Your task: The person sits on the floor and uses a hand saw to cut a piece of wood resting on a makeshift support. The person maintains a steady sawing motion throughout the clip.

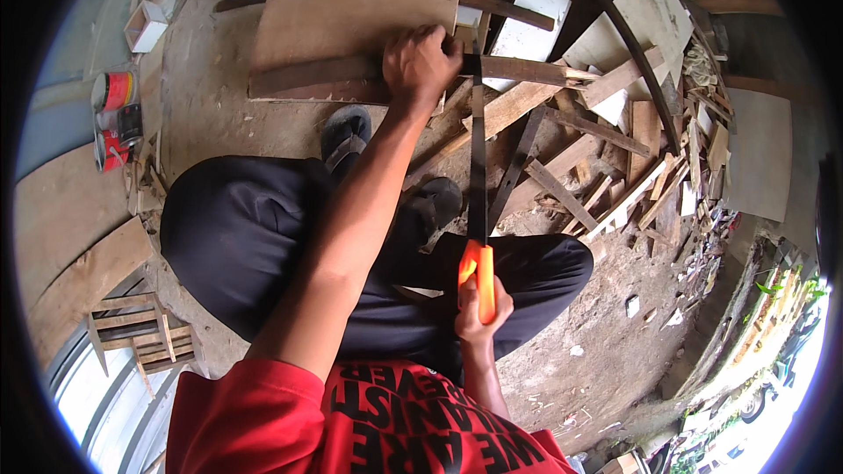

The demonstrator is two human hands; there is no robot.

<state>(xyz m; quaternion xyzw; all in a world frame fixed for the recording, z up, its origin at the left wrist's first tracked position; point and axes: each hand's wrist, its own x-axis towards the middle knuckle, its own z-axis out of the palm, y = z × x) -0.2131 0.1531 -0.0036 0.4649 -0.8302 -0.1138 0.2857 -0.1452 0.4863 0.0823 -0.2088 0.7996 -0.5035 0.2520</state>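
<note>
plainly, black lettering (pixel 373 408) spans the red shirt (pixel 246 417) near the saw (pixel 478 149)

The saw's handle (pixel 486 285) is bright orange, its blade (pixel 479 154) dark grey. The strip of wood (pixel 334 73) is dark brown, the wide panel (pixel 351 22) plain tan. The shirt (pixel 255 412) is red with black lettering, the trousers (pixel 233 224) plain black. Several boards (pixel 534 9) are white, the scraps (pixel 560 189) mixed browns; the cans (pixel 115 90) show red, yellow and black.
</note>
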